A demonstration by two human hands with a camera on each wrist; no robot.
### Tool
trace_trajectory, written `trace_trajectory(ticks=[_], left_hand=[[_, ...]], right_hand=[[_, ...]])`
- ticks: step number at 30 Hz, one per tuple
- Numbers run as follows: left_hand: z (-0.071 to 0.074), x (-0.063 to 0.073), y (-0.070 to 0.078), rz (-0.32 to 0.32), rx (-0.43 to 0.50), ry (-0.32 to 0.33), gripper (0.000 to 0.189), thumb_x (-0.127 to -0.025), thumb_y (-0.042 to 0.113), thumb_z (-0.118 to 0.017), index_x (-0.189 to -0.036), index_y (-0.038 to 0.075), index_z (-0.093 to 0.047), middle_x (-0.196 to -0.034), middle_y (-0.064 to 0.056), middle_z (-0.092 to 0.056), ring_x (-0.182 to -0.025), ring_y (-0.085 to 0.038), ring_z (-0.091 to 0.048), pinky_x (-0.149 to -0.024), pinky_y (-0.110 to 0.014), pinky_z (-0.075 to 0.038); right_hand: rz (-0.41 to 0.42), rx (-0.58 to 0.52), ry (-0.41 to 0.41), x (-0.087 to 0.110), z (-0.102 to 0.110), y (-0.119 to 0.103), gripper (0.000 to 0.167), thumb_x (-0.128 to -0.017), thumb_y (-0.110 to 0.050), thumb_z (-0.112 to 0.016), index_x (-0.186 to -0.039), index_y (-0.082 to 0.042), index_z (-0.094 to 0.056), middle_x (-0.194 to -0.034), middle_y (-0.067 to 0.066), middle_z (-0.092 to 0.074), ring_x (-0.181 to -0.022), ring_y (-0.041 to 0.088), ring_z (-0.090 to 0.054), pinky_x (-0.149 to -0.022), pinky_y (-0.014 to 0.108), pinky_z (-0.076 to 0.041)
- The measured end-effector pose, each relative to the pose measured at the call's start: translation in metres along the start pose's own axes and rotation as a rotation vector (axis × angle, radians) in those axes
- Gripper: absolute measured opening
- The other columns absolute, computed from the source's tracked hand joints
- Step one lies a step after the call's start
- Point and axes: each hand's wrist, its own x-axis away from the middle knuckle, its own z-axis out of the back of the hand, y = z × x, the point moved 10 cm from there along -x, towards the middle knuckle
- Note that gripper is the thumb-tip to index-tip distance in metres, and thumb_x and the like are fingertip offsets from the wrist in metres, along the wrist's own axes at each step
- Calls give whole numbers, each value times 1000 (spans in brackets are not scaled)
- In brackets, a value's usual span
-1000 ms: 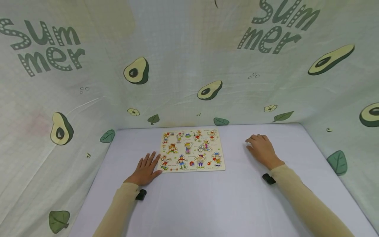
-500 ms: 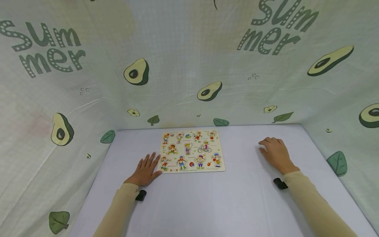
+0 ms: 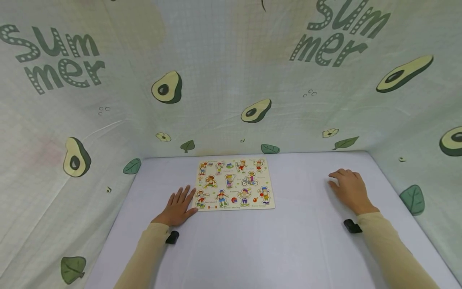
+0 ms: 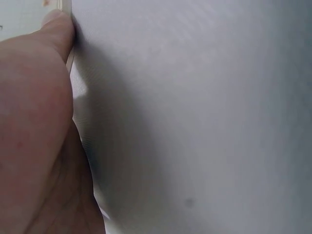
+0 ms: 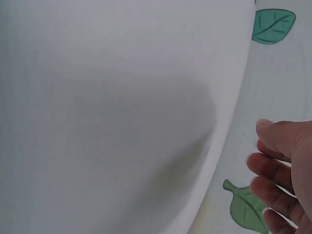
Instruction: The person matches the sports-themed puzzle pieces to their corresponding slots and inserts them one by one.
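Left hand (image 3: 177,206) lies flat, fingers spread, bracing the flat wooden cartoon-figure puzzle board (image 3: 234,184) edge, holding nothing; right hand (image 3: 351,190) rests loose, well apart.

Wooden peg puzzle board (image 3: 234,184): rectangular, pale, printed with colourful cartoon sports figures, all pieces seated. Lies flat on white table, centred near back wall.
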Motion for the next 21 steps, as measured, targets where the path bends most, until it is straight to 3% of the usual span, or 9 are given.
trace_trajectory(ticks=[9,15,21], left_hand=[[0,1,0,4,-30,-15,83,-108,52,-52,-170,7,-18,-176,-22,-7,-161,-49,-3,-128,-68,-4],[8,6,7,0,9,-31,86,-108,57,-49,-169,6,-17,-176,-24,-7,-161,-50,-2,-128,-67,-1],[15,9,10,38,-22,-43,83,-110,51,-49,-170,6,-14,-177,-22,-8,-162,-48,-3,-129,-65,-4]], right_hand=[[-42,9,-18,9,0,22,26,-86,-4,-82,-107,8,-75,-105,29,-71,-100,51,-63,-89,69,-46],[-36,5,-25,12,2,31,30,-86,-6,-82,-110,9,-74,-109,31,-70,-101,53,-63,-87,69,-47],[-68,-6,-99,15,-1,41,46,-91,-15,-81,-126,12,-66,-124,36,-64,-113,57,-59,-94,73,-45]])
